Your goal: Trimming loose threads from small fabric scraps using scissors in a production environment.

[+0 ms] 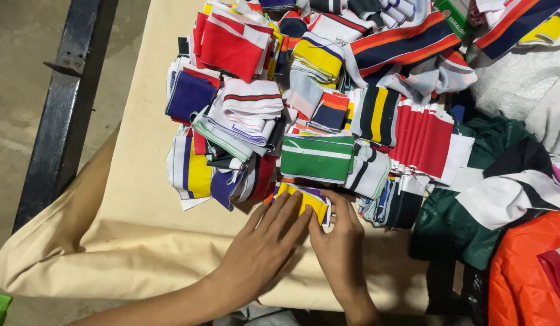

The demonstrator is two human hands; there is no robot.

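left hand (262, 247): flat, fingers spread on the yellow cloth piece (304, 199) | right hand (339, 235): fingertips pressing that piece's right edge, touching the left hand | green cloth bundle (317, 158): just behind it | red bundle (234, 48): far side of the pile | beige cloth (141, 229): covers the worktop | orange fabric (524, 271): at the right
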